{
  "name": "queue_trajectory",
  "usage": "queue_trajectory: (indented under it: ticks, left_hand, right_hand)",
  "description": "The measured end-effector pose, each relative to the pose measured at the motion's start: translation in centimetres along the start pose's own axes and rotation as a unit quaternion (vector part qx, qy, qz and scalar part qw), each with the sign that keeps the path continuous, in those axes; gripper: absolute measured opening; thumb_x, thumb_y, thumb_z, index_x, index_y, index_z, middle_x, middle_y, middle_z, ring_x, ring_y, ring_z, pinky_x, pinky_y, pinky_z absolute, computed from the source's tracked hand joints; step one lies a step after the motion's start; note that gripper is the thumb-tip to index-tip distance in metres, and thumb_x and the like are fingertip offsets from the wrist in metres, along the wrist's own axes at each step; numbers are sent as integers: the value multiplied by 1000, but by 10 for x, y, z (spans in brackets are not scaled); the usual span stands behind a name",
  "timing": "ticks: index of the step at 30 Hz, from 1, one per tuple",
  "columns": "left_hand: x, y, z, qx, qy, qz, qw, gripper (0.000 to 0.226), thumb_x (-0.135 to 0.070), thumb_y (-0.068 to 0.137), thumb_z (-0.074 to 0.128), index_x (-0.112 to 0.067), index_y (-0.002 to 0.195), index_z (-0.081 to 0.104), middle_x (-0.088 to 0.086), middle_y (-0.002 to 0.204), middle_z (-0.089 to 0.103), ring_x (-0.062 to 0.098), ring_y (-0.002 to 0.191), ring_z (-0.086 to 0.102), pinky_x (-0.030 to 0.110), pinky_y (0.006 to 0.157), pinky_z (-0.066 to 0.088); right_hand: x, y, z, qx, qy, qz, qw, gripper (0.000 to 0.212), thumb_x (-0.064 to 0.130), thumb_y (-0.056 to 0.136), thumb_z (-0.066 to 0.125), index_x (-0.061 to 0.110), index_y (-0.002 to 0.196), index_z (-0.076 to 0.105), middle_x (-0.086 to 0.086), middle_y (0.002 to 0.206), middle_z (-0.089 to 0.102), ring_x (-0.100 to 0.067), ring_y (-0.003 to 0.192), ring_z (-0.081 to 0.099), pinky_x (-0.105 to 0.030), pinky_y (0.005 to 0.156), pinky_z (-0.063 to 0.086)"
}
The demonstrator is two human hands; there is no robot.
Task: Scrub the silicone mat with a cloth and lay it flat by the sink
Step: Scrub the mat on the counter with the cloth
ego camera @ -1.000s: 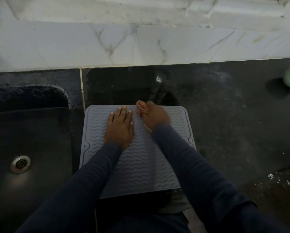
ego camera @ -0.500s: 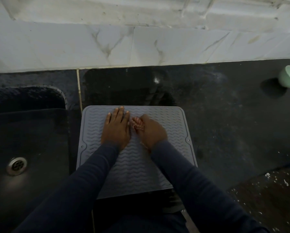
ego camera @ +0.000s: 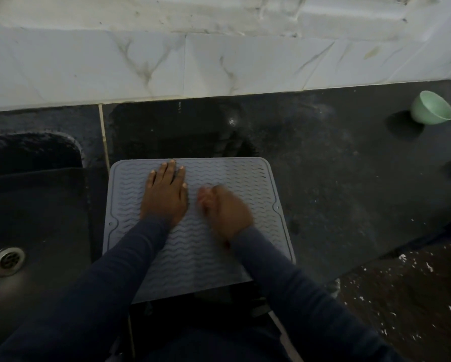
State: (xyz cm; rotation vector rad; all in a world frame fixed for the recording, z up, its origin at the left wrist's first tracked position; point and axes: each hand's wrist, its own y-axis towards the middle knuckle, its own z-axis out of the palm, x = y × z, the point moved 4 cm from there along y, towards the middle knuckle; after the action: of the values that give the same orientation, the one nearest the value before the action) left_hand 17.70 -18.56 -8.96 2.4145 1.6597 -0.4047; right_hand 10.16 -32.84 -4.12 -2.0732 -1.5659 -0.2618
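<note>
- the grey silicone mat (ego camera: 201, 257) lies flat on the dark counter (ego camera: 336, 178), just beside the sink (ego camera: 36, 205) at the sink's 3 o'clock.
- the left hand (ego camera: 165, 194) rests palm down toward the mat's 11 o'clock, fingers straight and close together.
- the right hand (ego camera: 227, 212), blurred, sits near the mat's middle, fingers curled round a pinkish cloth (ego camera: 205, 197) against the ribbed surface.
- a pale green bowl (ego camera: 432, 108) lies tilted on the counter at the mat's 2 o'clock, well apart.
- the drain (ego camera: 8, 259) shows at the sink's 7 o'clock.

head cam | looks steeply down | close over counter (ego camera: 349, 192) | wall tiles (ego camera: 219, 61) at top
</note>
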Motion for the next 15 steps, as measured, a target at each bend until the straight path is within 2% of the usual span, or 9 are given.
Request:
queue_trajectory:
  ticks: [1,3,5,7,10,13,15]
  left_hand:
    - [-1,0,0,1,1,1,1000,55,-33,98,20,-14,147,32,11,157,23,26,145,16,44,118,8]
    - [-2,-1,-1,-1,-1,2,1000,58,-36,95,19,-13,147,34,11,156,24,26,145,17,44,118,8]
    - [-1,-1,-1,-2,-8,-4,1000,59,-37,95,19,-13,147,34,11,156,25,26,145,18,45,118,8]
    - [-1,-5,0,0,-9,-10,1000,59,-38,95,19,-13,147,33,12,156,26,27,145,18,46,118,9]
    - [-4,-17,-1,6,-10,-28,1000,58,-38,98,18,-13,149,27,13,157,21,28,146,14,46,119,6]
    - [-8,-32,1,6,-3,-49,999,61,-41,96,15,-15,151,22,12,159,15,26,146,10,45,119,3]
    - [-7,-35,2,5,0,-62,998,63,-43,94,13,-16,151,23,10,159,16,25,146,10,45,119,2]
  right_hand:
    - [11,-9,9,36,-12,-23,999,36,58,95,37,27,103,52,-1,103,63,-23,91,61,-40,84,48]
    - [-3,-10,3,36,-20,-25,999,34,57,95,38,27,105,51,-1,105,60,-27,96,61,-38,79,43]
    - [-47,-4,-25,2,-9,36,999,39,66,93,35,30,100,50,1,99,60,-27,96,61,-36,76,40]
    - [-98,1,-55,-46,-34,110,992,44,68,90,39,27,101,49,-7,105,65,-32,100,62,-37,77,41]
    - [-129,9,-79,-58,-60,160,984,36,54,92,46,20,102,47,-18,109,64,-39,101,61,-38,74,38]
    - [-99,16,-74,-67,-13,140,988,42,59,94,39,20,105,51,-13,106,65,-37,100,61,-37,78,41]
    - [-48,14,-50,-43,35,64,996,44,64,94,34,26,104,54,-1,97,63,-27,95,62,-40,84,46]
